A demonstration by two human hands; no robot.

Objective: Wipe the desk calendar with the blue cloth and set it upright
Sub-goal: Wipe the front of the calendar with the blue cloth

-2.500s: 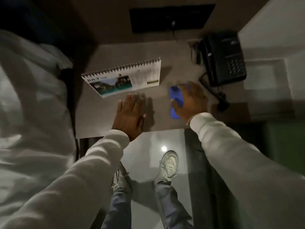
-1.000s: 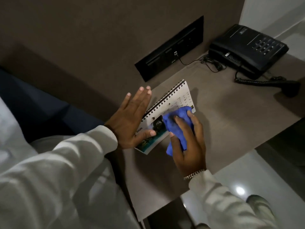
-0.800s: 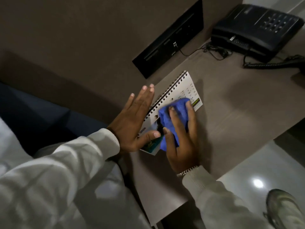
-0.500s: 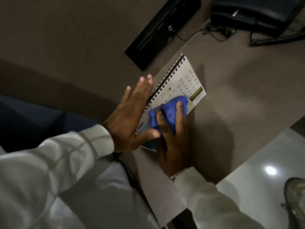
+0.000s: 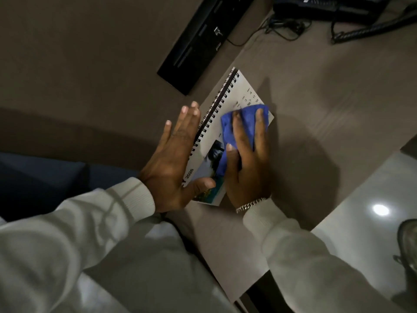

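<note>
Crumpled blue cloth (image 5: 244, 123) on spiral-bound calendar (image 5: 230, 114)

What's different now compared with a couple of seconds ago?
The right hand carried the blue cloth from the bare desk onto the calendar and is rubbing it over the page. The left hand moved off the desk to brace the calendar's spiral edge, thumb on the page. The calendar is lying flat as before; the phone is untouched.
</note>
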